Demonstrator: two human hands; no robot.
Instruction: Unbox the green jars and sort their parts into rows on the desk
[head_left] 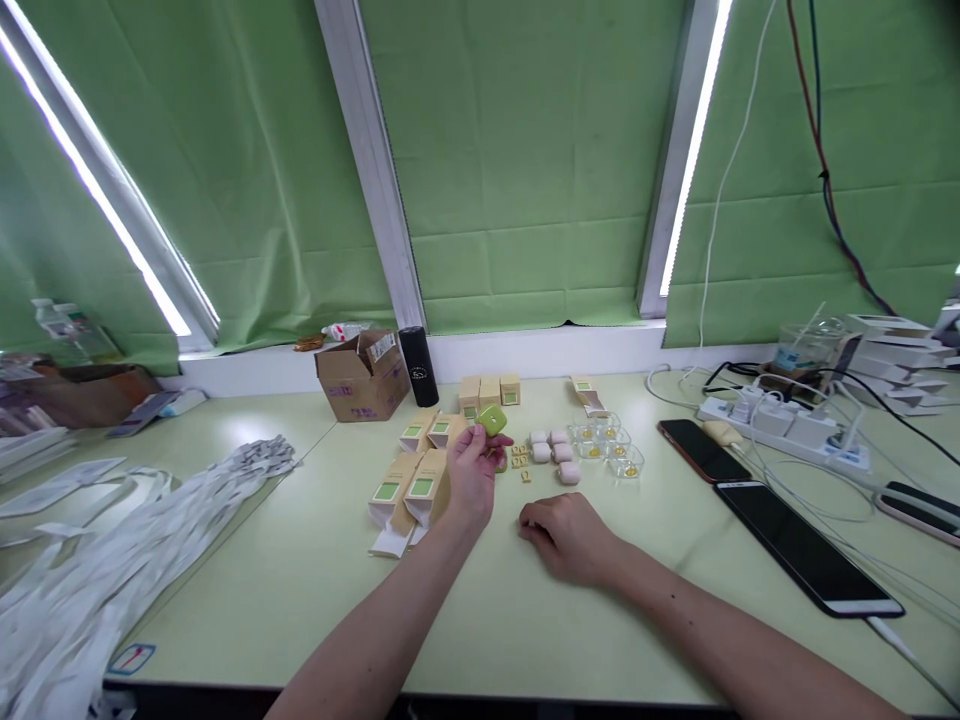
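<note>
My left hand (471, 470) is raised over the pale green table (300, 580) and pinches a small green case (492, 419) between its fingertips. My right hand (564, 536) rests on the table, fingers curled, with nothing visible in it. Beside my left hand lie several small beige cartons (409, 490) with green labels. Beyond the fingers sit tiny tan pieces (520, 459), pinkish-white cases (551, 447) and clear plastic trays (609, 443).
A brown cardboard box (364, 377) and a black cylinder (418, 366) stand at the back. Phones (806, 548) (694, 449), a power strip (787, 432) and cables fill the right side. White lanyards (90, 560) are piled on the left. Green blinds cover the windows.
</note>
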